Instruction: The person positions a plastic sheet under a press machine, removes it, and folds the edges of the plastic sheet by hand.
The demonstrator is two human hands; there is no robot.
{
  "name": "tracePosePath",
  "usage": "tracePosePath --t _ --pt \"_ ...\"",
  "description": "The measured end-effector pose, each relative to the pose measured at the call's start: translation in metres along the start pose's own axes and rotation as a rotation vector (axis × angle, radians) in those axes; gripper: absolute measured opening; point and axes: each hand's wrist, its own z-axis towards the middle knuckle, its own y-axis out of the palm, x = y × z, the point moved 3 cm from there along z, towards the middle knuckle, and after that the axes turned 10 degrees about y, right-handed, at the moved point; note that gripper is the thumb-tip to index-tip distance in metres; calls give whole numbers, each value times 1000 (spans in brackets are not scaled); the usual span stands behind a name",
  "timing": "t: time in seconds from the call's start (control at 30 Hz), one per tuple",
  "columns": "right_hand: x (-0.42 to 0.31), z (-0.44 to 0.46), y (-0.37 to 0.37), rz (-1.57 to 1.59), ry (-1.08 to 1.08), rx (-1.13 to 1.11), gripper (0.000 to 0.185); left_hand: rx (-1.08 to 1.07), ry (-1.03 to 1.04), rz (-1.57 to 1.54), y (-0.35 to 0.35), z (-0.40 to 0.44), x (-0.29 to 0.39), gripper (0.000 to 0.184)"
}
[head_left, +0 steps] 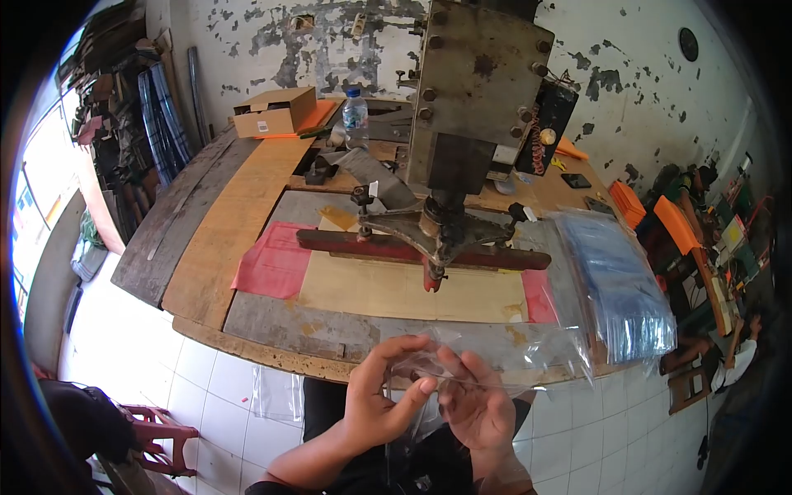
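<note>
Just in front of the table's front edge, my left hand (384, 396) has its thumb and fingers curled round a clear plastic sheet (536, 355). Close beside it, my right hand (480, 408) is closed on the same sheet, its fingers bent and partly seen through the film. The sheet stretches right over the table edge, and part hangs towards my lap. Beyond my hands stands a press machine (487, 82) with a long red bar (503, 257). Under the bar lies a cream board (379, 290) on pink sheeting (271, 260).
A stack of clear plastic sheets (623, 285) lies at the table's right. A cardboard box (276, 113) and a water bottle (355, 115) stand at the back left. A phone (576, 180) rests behind the stack. A red stool (161, 437) is at lower left; people sit right.
</note>
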Motion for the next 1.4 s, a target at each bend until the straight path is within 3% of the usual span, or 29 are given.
tracePosePath --t 0.13,0.37,0.47,0.57,0.73,0.87,0.97,1.07,1.23,1.4 --pt "-1 -5 3 -82 31 46 80 -67 51 96 0 0 0 51" --pt "0 -3 8 -19 33 52 79 -68 32 47 3 -8 -15 59" --pt "-2 1 13 207 27 -106 79 -51 47 91 3 -9 -17 58" --pt "-3 0 9 316 63 -119 79 -85 41 130 3 -7 -15 58" --pt "-3 0 3 104 59 -47 73 -91 159 226 2 -1 -13 53" --pt "-11 0 5 30 107 -121 70 -138 231 245 -1 6 -10 47" --pt "-7 -2 9 275 94 -177 69 -111 256 238 0 4 -9 41" --pt "-3 -5 5 484 42 -78 67 -111 289 331 2 8 2 38" --pt "-15 -5 2 76 221 -6 65 -103 238 318 -5 9 -2 40" --pt "-18 -1 6 86 278 -52 67 -112 218 304 -5 9 -1 42"
